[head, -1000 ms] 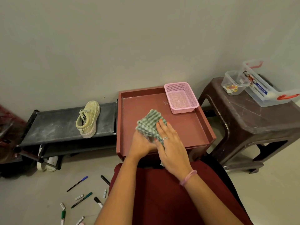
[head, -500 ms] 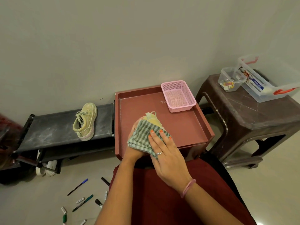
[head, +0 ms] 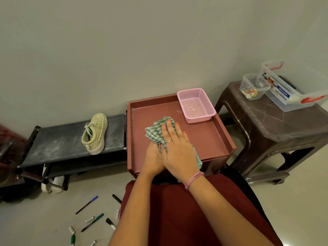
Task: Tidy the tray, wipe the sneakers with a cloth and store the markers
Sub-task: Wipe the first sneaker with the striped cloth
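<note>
The red tray (head: 204, 139) carries a pink basket (head: 196, 105) at its 1 o'clock corner. At its centre the right hand (head: 177, 150) presses flat, fingers straight, on the checked cloth (head: 156, 129). The left hand (head: 153, 157) lies under it; its grip cannot be told. A sneaker (head: 95, 133) sits at 9 o'clock, markers (head: 92, 221) at 7 on the floor.

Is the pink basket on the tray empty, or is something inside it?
Empty. The pink basket stands upright at the tray's far right corner, and its mesh floor shows bare through the open top.
</note>
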### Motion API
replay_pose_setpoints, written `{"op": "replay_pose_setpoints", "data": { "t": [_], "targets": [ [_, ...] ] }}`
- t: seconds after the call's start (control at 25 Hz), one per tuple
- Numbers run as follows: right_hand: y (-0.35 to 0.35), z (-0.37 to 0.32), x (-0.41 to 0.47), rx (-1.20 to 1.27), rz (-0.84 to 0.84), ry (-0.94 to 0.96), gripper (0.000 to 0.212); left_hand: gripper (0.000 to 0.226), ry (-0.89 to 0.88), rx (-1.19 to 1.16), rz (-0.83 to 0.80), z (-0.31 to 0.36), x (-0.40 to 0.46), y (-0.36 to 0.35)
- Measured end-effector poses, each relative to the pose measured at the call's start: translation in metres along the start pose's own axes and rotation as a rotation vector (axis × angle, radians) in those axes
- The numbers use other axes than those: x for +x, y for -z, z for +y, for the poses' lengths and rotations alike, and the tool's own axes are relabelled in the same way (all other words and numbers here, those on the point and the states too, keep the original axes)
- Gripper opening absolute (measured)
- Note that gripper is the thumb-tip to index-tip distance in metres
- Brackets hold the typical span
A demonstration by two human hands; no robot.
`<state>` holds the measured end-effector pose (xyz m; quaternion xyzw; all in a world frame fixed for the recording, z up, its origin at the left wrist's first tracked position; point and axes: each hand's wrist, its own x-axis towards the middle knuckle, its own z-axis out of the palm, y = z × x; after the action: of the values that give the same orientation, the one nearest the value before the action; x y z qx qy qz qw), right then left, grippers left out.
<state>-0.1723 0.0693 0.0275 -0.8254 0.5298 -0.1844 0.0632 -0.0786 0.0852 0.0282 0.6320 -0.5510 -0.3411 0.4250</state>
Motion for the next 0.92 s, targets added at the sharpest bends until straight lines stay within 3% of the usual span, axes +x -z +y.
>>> {"op": "replay_pose_setpoints", "data": {
  "t": [0.36,0.44,0.52,0.68,0.92],
  "targets": [
    [0.001,0.001,-0.052,-0.083,0.081,0.018,0.056,0.046,-0.036,-0.054,-0.034,-0.015,0.001,-0.001],
    [0.002,0.002,-0.040,-0.082,0.076,-0.009,0.055,0.039,-0.035,-0.065,-0.024,-0.010,0.003,-0.005],
    [0.006,0.004,-0.019,0.029,0.026,-0.049,0.054,0.041,-0.006,-0.083,-0.008,-0.004,0.003,-0.006],
    [0.018,0.010,0.012,0.352,-0.145,-0.109,0.055,0.075,0.010,-0.027,-0.012,-0.010,0.000,-0.001],
    [0.008,0.007,-0.041,0.149,-0.090,0.156,0.056,0.064,0.031,-0.110,-0.041,-0.025,-0.003,0.012]
  ]
}}
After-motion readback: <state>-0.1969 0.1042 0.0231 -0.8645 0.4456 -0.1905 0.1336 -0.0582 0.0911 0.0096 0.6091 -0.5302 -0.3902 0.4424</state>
